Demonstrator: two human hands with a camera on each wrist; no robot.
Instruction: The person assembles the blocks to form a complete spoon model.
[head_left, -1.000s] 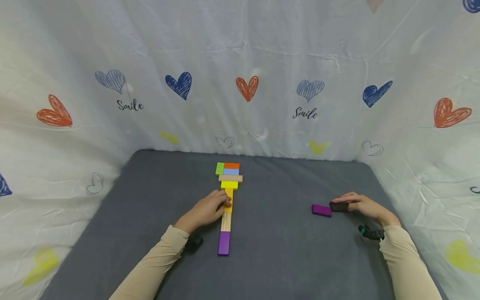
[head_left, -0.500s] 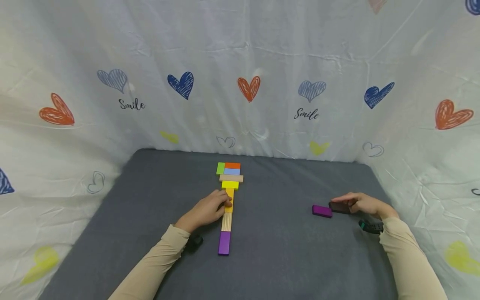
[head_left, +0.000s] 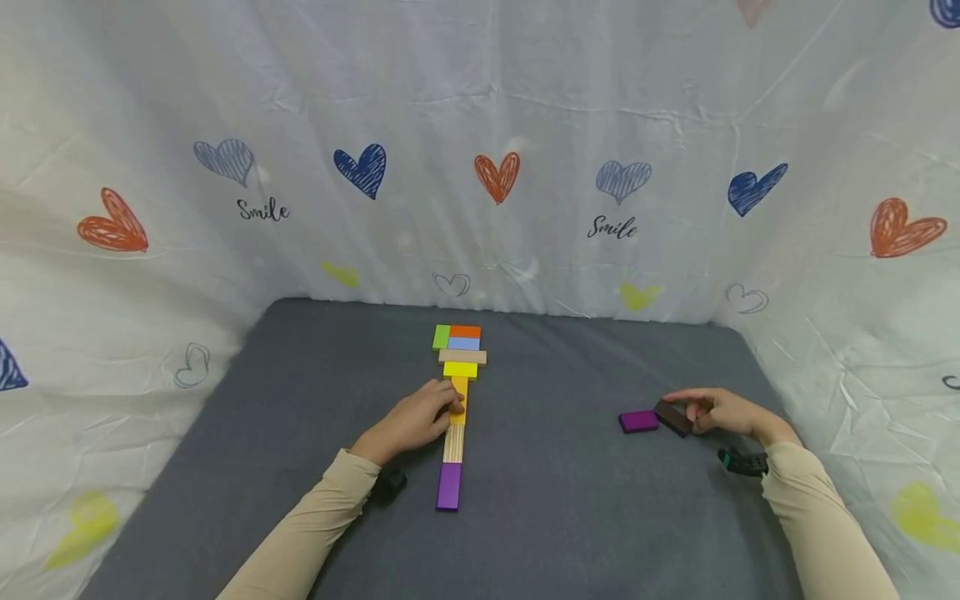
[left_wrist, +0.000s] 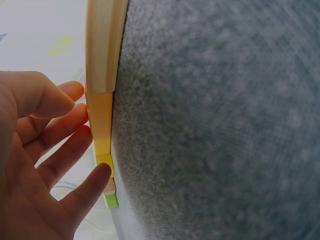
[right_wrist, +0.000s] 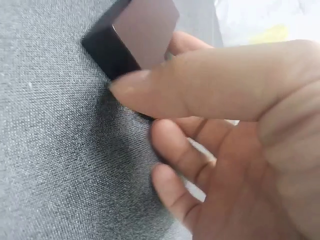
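A row of coloured wooden blocks runs along the table left of its middle. My left hand (head_left: 408, 419) rests with loosely bent fingers touching the orange block (left_wrist: 101, 122) in that row. Over at the right, my right hand (head_left: 731, 414) pinches a dark brown block (head_left: 673, 418) between thumb and index finger. This block lies turned at a slant, its far left corner at or touching the right end of a magenta block (head_left: 638, 422). In the right wrist view the thumb (right_wrist: 150, 90) presses the brown block's near side, while the other fingers are curled below.
Beyond the orange block lie yellow (head_left: 460, 369), tan (head_left: 462, 357), blue (head_left: 463, 343), red-orange (head_left: 465, 331) and green (head_left: 441, 337) blocks. Nearer me come a striped pale wood piece (head_left: 453, 444) and a purple block (head_left: 448, 487). A white printed curtain (head_left: 480, 242) borders the grey table (head_left: 555, 500).
The dark brown block has turned from nearly level to a slant under my right fingers. The magenta block has shifted slightly left and turned a little. My left hand has stayed put.
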